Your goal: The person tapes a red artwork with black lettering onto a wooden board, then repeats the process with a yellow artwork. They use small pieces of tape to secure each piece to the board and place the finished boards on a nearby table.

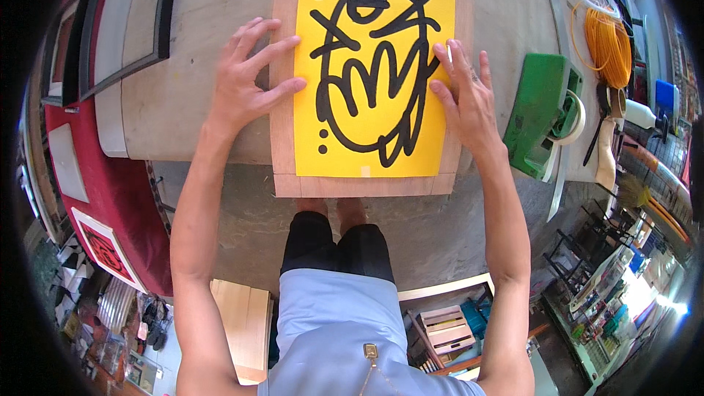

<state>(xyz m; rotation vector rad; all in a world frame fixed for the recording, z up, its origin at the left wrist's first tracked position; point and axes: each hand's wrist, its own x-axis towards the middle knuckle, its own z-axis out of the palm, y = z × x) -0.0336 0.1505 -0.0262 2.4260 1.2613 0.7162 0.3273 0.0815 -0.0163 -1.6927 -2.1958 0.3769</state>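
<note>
Yellow sheet [375, 77] lies on wooden board [284, 139], 12 o'clock. Left hand [248, 73] at its 9 o'clock edge, right hand [469, 92] at 3; fingers spread, gripping nothing. Tabletop [506, 22] separates board from green dispenser [534, 110].

Two bare hands, left hand [248, 73] and right hand [468, 95], flank one yellow paper sheet [374, 70] on one wooden board [367, 186]; at right are one green tape dispenser [537, 114], one orange coil [610, 38] and one white bottle [639, 114], at left two black frames [167, 7] and one red-and-black print [106, 249].
</note>
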